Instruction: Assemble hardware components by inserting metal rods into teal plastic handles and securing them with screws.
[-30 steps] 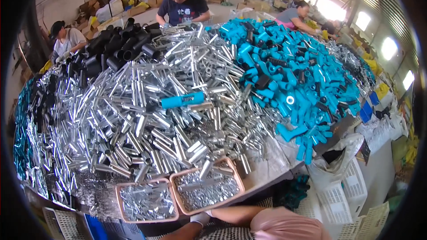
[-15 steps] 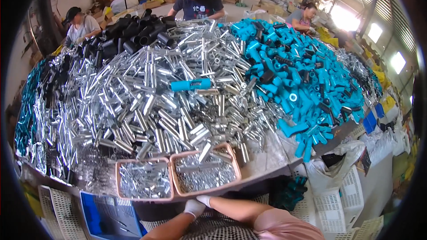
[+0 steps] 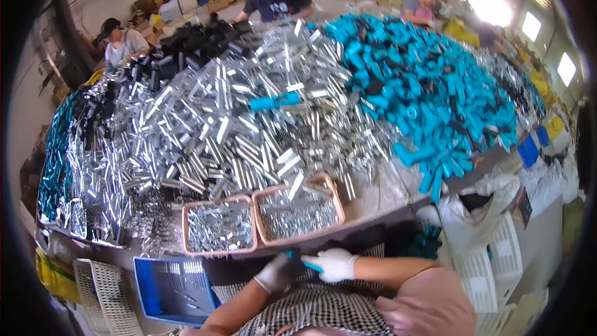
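My left hand (image 3: 277, 272) and my right hand (image 3: 336, 266), both in white gloves, are close together in front of my checked apron (image 3: 317, 305), below the table's near edge. A slim teal plastic part (image 3: 312, 267) shows at the fingers of my right hand, which is closed on it. The fingers of my left hand are curled beside a dark patch with a small teal tip above; what they hold is blurred. Just beyond the hands stand two pinkish bins, the left bin (image 3: 185, 227) and the right bin (image 3: 341, 206), full of small shiny metal parts.
On the table lie heaps of metal tubes (image 3: 242, 149), teal plastic handles (image 3: 429, 99) and black parts (image 3: 199, 40). A blue crate (image 3: 146, 292) and a white basket (image 3: 102, 286) stand low left; white crates (image 3: 479, 267) low right. Three people work across the table.
My hands have come up from under the bins' near edge into fuller view, and a teal part now shows between them. The whole view has shifted slightly.
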A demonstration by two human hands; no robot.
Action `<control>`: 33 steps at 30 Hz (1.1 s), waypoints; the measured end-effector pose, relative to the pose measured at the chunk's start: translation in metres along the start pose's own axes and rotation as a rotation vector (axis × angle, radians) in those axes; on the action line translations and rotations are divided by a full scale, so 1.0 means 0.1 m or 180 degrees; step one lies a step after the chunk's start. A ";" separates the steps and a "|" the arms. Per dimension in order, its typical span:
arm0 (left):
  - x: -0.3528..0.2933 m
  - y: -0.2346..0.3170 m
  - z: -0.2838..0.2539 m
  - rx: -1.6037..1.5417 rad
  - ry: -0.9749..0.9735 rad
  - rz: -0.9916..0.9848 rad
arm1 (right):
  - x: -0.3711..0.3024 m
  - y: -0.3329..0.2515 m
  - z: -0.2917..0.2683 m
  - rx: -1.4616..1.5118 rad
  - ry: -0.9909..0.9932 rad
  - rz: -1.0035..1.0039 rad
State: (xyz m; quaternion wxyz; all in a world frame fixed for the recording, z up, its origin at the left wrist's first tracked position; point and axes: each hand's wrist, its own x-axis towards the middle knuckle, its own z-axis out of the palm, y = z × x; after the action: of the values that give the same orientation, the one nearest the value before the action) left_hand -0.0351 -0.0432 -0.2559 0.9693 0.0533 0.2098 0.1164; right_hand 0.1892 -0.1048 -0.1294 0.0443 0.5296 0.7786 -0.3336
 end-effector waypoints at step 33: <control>0.67 0.47 2.24 0.8394 0.1637 0.4138 | -1.96 1.77 0.48 0.2235 0.1011 0.2590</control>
State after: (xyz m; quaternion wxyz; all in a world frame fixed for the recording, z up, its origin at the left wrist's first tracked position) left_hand 0.1084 0.0069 -0.0726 -0.0575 0.9291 0.2623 0.2544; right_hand 0.4122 -0.2499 -0.1675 -0.1274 0.8141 0.3507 -0.4449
